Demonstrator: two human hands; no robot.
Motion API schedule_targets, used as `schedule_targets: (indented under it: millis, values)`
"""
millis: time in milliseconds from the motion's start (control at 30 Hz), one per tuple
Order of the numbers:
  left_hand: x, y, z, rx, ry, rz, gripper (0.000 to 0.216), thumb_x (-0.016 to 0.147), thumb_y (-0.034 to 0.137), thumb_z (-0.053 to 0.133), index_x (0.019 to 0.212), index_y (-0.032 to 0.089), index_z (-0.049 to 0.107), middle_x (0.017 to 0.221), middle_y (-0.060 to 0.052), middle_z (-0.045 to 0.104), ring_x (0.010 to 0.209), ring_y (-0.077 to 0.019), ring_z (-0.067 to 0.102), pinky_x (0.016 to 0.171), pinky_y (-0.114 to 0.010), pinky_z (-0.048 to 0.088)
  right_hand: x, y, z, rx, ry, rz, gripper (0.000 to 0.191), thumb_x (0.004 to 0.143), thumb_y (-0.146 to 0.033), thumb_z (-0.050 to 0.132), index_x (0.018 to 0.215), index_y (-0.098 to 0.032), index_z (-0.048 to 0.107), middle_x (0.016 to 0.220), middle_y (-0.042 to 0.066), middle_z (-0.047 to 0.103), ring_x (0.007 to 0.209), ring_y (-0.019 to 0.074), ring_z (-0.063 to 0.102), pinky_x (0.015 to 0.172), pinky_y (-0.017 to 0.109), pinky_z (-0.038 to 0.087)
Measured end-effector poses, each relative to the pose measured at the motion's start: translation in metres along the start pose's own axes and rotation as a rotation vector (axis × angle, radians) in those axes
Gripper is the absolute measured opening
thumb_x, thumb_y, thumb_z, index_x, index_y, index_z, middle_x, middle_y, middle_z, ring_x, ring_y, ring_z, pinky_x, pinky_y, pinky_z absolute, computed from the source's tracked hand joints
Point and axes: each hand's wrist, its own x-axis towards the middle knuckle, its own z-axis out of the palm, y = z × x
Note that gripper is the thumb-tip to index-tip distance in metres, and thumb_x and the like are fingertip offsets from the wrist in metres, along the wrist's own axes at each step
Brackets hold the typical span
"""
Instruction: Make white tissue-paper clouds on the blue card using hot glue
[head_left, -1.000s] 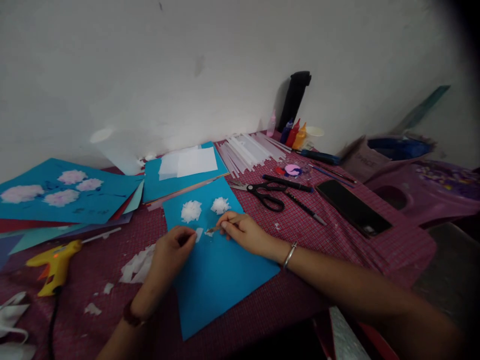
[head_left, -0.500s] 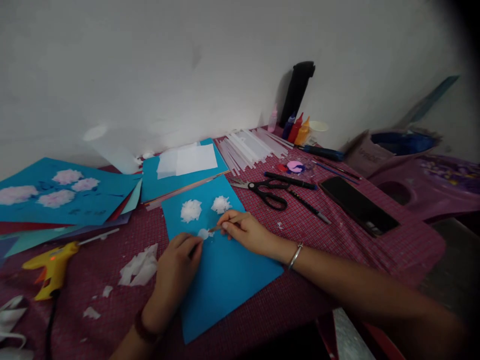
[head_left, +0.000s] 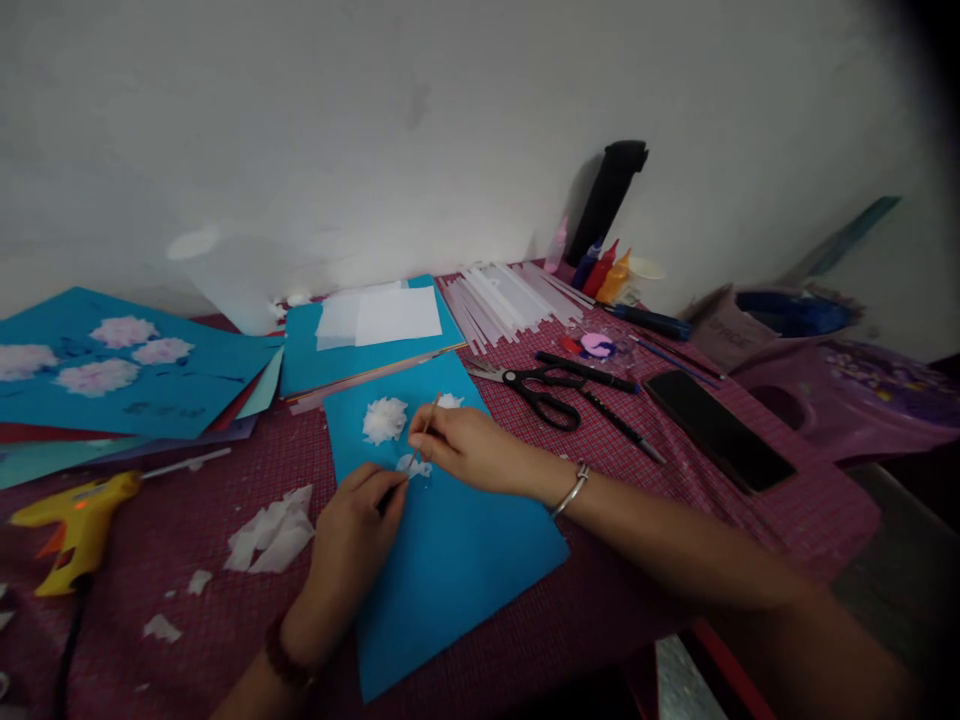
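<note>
A blue paper sheet (head_left: 457,580) lies in front of me. My right hand (head_left: 480,450) pinches a thin wooden stick (head_left: 430,420), now nearly upright, its lower end over a small white patch (head_left: 413,466) on the sheet. Beside that patch, the thumb and fingers of my left hand (head_left: 360,520) are pressed together; whatever they hold is too small to make out. Above my hands sits a fluffy white paper flower (head_left: 385,420). A second one (head_left: 451,400) is partly hidden behind my right hand.
Left are torn white tissue paper (head_left: 271,535), a yellow glue gun (head_left: 94,525) and a blue sheet with pale flowers (head_left: 169,385). Scissors (head_left: 536,385), a marker (head_left: 589,372), a phone (head_left: 716,430) and white glue sticks (head_left: 517,295) lie right and behind. Paint bottles (head_left: 600,270) stand near the wall.
My right hand has tipped the stick from nearly flat to upright and moved slightly left and up. My left hand stays beside the white patch. The view has shifted a little.
</note>
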Motion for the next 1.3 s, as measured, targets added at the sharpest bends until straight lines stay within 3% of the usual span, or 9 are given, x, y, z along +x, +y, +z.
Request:
schedule_targets:
  millis: [400, 733, 867, 1033, 1133, 1300]
  values:
    - [0.006, 0.001, -0.001, -0.045, -0.061, -0.115, 0.017, 0.087, 0.029, 0.05, 0.084, 0.022, 0.065, 0.081, 0.0, 0.062, 0.078, -0.0173, 0.06, 0.068, -0.028, 0.041, 0.006, 0.004, 0.004, -0.229, -0.049, 0.032, 0.025, 0.096, -0.028, 0.04, 0.1, -0.011, 0.058, 0.096, 0.012, 0.068, 0.083, 0.0201, 0.062, 0.071, 0.029, 0.042]
    - [0.012, 0.0, -0.003, -0.079, -0.115, -0.116, 0.017, 0.086, 0.03, 0.049, 0.082, 0.023, 0.065, 0.084, 0.0, 0.063, 0.074, -0.0161, 0.06, 0.067, -0.028, 0.042, 0.013, 0.003, 0.004, -0.22, -0.053, 0.089, 0.027, 0.096, -0.029, 0.04, 0.102, -0.009, 0.058, 0.094, 0.014, 0.068, 0.086, 0.0226, 0.063, 0.073, 0.032, 0.043]
    - [0.014, -0.004, -0.003, -0.102, -0.132, -0.135, 0.016, 0.085, 0.03, 0.05, 0.081, 0.023, 0.065, 0.083, 0.0, 0.063, 0.073, -0.0158, 0.06, 0.066, -0.028, 0.043, 0.015, 0.01, 0.005, -0.089, 0.013, 0.14, 0.019, 0.094, -0.028, 0.044, 0.091, -0.013, 0.057, 0.08, 0.007, 0.066, 0.074, 0.0178, 0.061, 0.065, 0.028, 0.043]
    - [0.016, -0.006, -0.003, -0.089, -0.141, -0.139, 0.017, 0.085, 0.03, 0.051, 0.079, 0.023, 0.065, 0.081, 0.0, 0.063, 0.071, -0.0157, 0.06, 0.065, -0.027, 0.042, 0.011, 0.022, 0.004, 0.35, 0.191, 0.218, 0.018, 0.095, -0.026, 0.041, 0.082, -0.017, 0.049, 0.062, -0.003, 0.054, 0.052, 0.009, 0.052, 0.052, 0.02, 0.042]
    - [0.017, -0.005, -0.003, -0.085, -0.144, -0.14, 0.017, 0.084, 0.031, 0.051, 0.079, 0.023, 0.065, 0.08, 0.0, 0.064, 0.071, -0.0161, 0.061, 0.065, -0.027, 0.043, 0.009, 0.026, 0.006, 0.506, 0.185, 0.22, 0.018, 0.095, -0.024, 0.041, 0.08, -0.017, 0.047, 0.059, -0.004, 0.052, 0.048, 0.008, 0.05, 0.047, 0.019, 0.042]
    - [0.018, -0.006, -0.004, -0.14, -0.109, -0.153, 0.019, 0.083, 0.031, 0.05, 0.079, 0.023, 0.066, 0.083, 0.001, 0.068, 0.076, -0.0177, 0.063, 0.067, -0.028, 0.046, 0.01, 0.029, 0.013, 0.526, 0.156, 0.254, 0.016, 0.094, -0.021, 0.042, 0.079, -0.017, 0.048, 0.059, -0.004, 0.054, 0.047, 0.0081, 0.05, 0.047, 0.019, 0.042]
